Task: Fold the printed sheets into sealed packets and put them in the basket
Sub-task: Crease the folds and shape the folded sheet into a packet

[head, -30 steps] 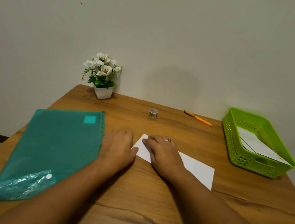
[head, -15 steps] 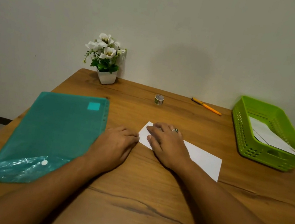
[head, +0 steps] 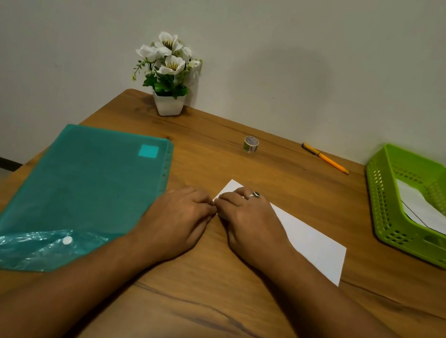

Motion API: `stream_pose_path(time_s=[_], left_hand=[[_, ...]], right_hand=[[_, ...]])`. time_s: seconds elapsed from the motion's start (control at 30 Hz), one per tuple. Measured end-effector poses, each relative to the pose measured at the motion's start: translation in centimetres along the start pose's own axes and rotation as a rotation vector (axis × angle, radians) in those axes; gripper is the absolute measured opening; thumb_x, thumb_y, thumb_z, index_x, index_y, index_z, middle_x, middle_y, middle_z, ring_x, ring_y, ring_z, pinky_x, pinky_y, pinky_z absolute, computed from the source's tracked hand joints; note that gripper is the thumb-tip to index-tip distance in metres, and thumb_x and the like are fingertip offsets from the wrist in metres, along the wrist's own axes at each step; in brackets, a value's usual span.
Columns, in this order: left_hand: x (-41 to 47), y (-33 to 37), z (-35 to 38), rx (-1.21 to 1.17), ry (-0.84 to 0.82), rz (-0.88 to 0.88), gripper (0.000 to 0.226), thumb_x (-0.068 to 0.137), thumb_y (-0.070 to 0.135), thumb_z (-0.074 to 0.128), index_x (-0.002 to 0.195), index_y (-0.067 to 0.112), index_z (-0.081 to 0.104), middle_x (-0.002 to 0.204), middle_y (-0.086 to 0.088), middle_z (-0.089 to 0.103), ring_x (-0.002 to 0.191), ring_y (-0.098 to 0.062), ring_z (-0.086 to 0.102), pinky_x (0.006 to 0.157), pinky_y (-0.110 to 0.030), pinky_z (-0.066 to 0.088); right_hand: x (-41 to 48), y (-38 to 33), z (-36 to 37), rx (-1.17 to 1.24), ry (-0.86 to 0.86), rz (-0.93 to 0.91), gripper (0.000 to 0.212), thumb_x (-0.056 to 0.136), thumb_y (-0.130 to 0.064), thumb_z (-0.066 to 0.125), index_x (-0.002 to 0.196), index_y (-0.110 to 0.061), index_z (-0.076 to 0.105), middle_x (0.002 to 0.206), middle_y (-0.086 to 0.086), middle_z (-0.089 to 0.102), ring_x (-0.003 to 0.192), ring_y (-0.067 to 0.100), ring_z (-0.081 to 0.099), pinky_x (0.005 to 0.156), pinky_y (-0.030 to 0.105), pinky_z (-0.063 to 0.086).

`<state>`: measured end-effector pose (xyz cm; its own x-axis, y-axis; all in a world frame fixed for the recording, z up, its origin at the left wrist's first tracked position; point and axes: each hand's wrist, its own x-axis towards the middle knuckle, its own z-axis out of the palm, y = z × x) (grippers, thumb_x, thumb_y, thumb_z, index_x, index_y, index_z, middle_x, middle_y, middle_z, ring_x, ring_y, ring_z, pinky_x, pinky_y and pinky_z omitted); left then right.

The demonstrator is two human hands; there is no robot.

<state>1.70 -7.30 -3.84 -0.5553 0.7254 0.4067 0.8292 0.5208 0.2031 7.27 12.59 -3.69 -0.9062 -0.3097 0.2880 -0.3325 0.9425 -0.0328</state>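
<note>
A folded white sheet (head: 312, 245) lies slanted on the wooden table (head: 223, 294), in front of me. My right hand (head: 251, 218), with a ring on one finger, rests on the sheet's left end and presses it down. My left hand (head: 180, 218) is beside it. Its fingers curl in at the sheet's left edge and meet my right fingertips; the fingertips themselves are hidden. The green basket (head: 386, 215) stands at the table's right edge and holds a white paper packet (head: 428, 215).
A teal plastic document folder (head: 83, 195) lies on the left of the table. At the back are a white pot of white flowers (head: 169, 76), a small roll of tape (head: 250, 144) and an orange pen (head: 326, 158). A wall rises behind the table.
My left hand went from lying flat to curling its fingers at the sheet's left edge, up against my right fingertips. My view has tilted slightly; the sheet has stayed in place.
</note>
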Motion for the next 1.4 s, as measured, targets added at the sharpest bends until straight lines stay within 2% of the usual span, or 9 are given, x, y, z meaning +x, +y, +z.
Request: stream_pose_path(time_s=[0.17,0.27,0.43,0.57,0.7,0.83,1.0,1.2,1.4], left_hand=[[-0.1,0.0,0.0,-0.027,0.001,-0.023,0.026,0.097,0.027,0.059,0.116,0.021,0.077,0.111,0.009,0.07,0.103,-0.012,0.06,0.081,-0.036,0.053],[-0.1,0.1,-0.2,-0.031,-0.005,-0.028,0.025,0.097,0.026,0.061,0.116,0.021,0.077,0.111,0.009,0.07,0.102,-0.012,0.061,0.081,-0.036,0.054],[-0.1,0.3,-0.4,-0.029,-0.004,-0.034,0.025,0.097,0.028,0.062,0.115,0.023,0.077,0.111,0.009,0.07,0.102,-0.01,0.06,0.082,-0.033,0.053],[0.0,0.2,-0.4,-0.024,-0.011,-0.04,0.025,0.096,0.029,0.06,0.112,0.023,0.078,0.109,0.009,0.069,0.1,-0.012,0.06,0.079,-0.03,0.05],[-0.1,0.1,-0.3,-0.021,-0.014,-0.041,0.026,0.095,0.029,0.06,0.112,0.022,0.078,0.109,0.008,0.069,0.1,-0.013,0.06,0.079,-0.034,0.052],[0.0,0.2,-0.3,-0.031,-0.012,-0.057,0.026,0.096,0.029,0.059,0.113,0.023,0.078,0.111,0.011,0.069,0.101,-0.012,0.061,0.078,-0.034,0.051],[0.0,0.2,-0.5,-0.021,-0.029,-0.055,0.028,0.098,0.031,0.057,0.116,0.024,0.077,0.113,0.011,0.069,0.103,-0.01,0.061,0.08,-0.032,0.051],[0.0,0.3,-0.6,-0.004,-0.028,-0.054,0.027,0.097,0.033,0.058,0.116,0.025,0.076,0.113,0.01,0.068,0.104,-0.009,0.059,0.081,-0.028,0.05],[0.0,0.1,-0.4,-0.005,-0.022,-0.054,0.026,0.096,0.032,0.059,0.115,0.024,0.076,0.11,0.009,0.068,0.102,-0.011,0.058,0.08,-0.032,0.051]], right_hand=[[1.7,2.2,-0.7,-0.099,-0.055,0.136,0.04,0.093,-0.019,0.056,0.132,-0.021,0.066,0.135,-0.005,0.067,0.119,0.025,0.058,0.094,0.041,0.048],[2.5,2.6,-1.0,-0.1,-0.047,0.167,0.037,0.092,-0.015,0.055,0.126,-0.02,0.07,0.127,-0.004,0.07,0.111,0.023,0.06,0.092,0.039,0.051],[3.1,1.7,-1.7,-0.085,-0.068,0.154,0.029,0.095,-0.021,0.056,0.118,-0.02,0.073,0.121,-0.004,0.071,0.113,0.021,0.056,0.092,0.038,0.051],[1.9,-0.5,-1.6,-0.016,-0.07,0.054,0.024,0.093,-0.018,0.053,0.103,-0.021,0.074,0.108,-0.004,0.073,0.106,0.021,0.058,0.089,0.039,0.049],[1.0,-0.3,-0.9,-0.01,-0.047,0.015,0.029,0.093,-0.02,0.051,0.112,-0.023,0.073,0.116,-0.006,0.073,0.105,0.021,0.06,0.088,0.041,0.049],[2.3,1.5,-1.3,-0.044,-0.03,0.137,0.032,0.094,-0.019,0.053,0.12,-0.023,0.072,0.122,-0.005,0.072,0.11,0.024,0.06,0.092,0.042,0.049],[4.5,1.7,-1.3,-0.038,-0.036,0.202,0.027,0.099,-0.022,0.054,0.114,-0.023,0.076,0.115,-0.004,0.074,0.109,0.021,0.059,0.092,0.038,0.049],[2.6,-0.4,-1.3,-0.002,-0.035,0.099,0.024,0.095,-0.02,0.053,0.099,-0.021,0.077,0.102,-0.003,0.074,0.102,0.021,0.06,0.089,0.041,0.049],[1.2,-0.1,-0.6,0.028,0.003,0.041,0.03,0.091,-0.015,0.053,0.11,-0.02,0.076,0.115,-0.005,0.075,0.107,0.021,0.061,0.087,0.04,0.049]])
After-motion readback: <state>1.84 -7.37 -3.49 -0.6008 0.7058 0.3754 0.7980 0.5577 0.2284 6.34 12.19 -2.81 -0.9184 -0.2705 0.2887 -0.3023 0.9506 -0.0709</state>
